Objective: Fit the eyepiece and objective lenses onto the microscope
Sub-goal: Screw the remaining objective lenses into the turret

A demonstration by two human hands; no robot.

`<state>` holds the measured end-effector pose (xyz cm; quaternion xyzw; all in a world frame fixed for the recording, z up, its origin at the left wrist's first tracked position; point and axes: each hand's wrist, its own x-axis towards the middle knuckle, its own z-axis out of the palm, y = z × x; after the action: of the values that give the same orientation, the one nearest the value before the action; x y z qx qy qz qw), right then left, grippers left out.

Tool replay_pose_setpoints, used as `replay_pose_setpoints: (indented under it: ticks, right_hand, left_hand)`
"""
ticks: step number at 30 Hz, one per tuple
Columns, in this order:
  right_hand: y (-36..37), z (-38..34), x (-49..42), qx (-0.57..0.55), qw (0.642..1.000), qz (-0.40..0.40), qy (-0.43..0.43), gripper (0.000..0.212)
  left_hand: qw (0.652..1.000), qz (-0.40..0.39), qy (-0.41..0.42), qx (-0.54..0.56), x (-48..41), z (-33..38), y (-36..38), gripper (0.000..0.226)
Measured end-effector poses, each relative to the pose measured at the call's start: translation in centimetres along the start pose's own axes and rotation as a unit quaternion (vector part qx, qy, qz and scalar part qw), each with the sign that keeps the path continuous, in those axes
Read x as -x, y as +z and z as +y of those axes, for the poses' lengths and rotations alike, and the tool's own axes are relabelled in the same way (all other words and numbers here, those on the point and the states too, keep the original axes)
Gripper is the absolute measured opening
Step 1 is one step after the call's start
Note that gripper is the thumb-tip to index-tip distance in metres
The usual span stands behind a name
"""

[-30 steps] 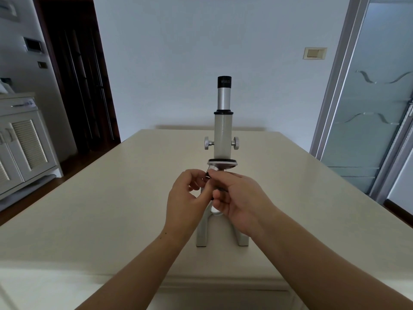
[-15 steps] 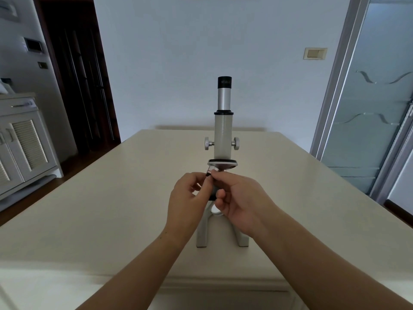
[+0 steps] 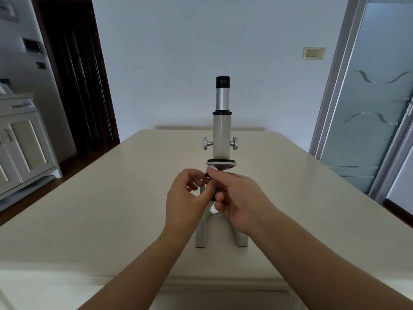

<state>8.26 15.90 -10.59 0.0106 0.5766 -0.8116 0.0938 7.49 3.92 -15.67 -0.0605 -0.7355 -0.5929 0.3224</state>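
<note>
A microscope (image 3: 221,139) stands mid-counter (image 3: 89,209), its eyepiece (image 3: 223,82) already seated on top. Both hands, left (image 3: 185,202) and right (image 3: 240,198), pinch a small objective lens (image 3: 209,174) at the nosepiece (image 3: 220,163) beneath the tube; that fitting appears unfinished.

Both hands (image 3: 221,198) pinched around a small dark objective lens (image 3: 208,174) beneath the microscope (image 3: 221,135) nosepiece

Pale lettering, partly legible as "WEISU" with its remaining characters unreadable, printed across the black cylindrical eyepiece cap (image 3: 223,82) atop the silver metal draw tube of the grey upright microscope (image 3: 221,135).
</note>
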Motion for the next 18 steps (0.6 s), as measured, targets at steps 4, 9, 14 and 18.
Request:
replay_pose_setpoints:
  ticks: [4, 9, 14, 18]
  right_hand:
    - [0.0, -0.3, -0.05, -0.021, 1.0, -0.004, 0.018, 0.011]
    - [0.01, -0.34, -0.03, -0.053, 0.998, -0.013, 0.035, 0.007]
    - [0.01, -0.31, -0.02, -0.054, 0.998, -0.014, 0.036, 0.008]
    - [-0.03, -0.19, 0.03, -0.054, 0.998, -0.012, 0.038, 0.011]
  left_hand:
    - [1.0, -0.01, -0.021, 0.009, 0.12, -0.17, -0.14, 0.033]
    - [0.997, -0.048, -0.052, 0.04, 0.3, -0.09, -0.23, 0.026]
    - [0.995, -0.041, -0.071, 0.057, -0.01, 0.29, -0.15, 0.021]
    - [0.995, -0.042, -0.077, 0.052, 0.02, 0.18, -0.01, 0.023]
